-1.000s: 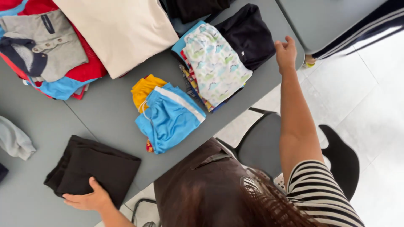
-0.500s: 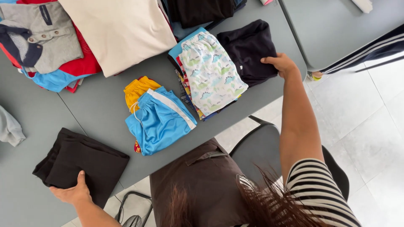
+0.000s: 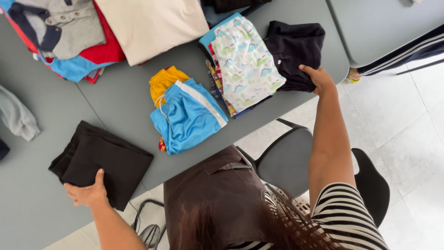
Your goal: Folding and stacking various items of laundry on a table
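My left hand [image 3: 87,192] grips the near edge of a folded black garment [image 3: 101,159] at the front left of the grey table [image 3: 120,99]. My right hand [image 3: 317,78] reaches out and holds the near edge of a folded dark navy garment [image 3: 293,46] at the table's right end. Beside that garment lies a white dinosaur-print piece [image 3: 245,65] on a small stack. Folded blue shorts with a white stripe [image 3: 187,115] lie over a yellow piece [image 3: 164,79] in the middle.
A cream folded cloth [image 3: 152,25] and a grey, red and blue pile [image 3: 69,32] sit at the back. A grey garment [image 3: 16,115] lies at far left. A brown garment [image 3: 217,190] hangs below the table edge, near a dark chair [image 3: 286,159]. A second table [image 3: 384,23] stands right.
My right hand has come in from beyond the table's right end and settled on the dark navy garment. My left hand has stayed on the black garment.
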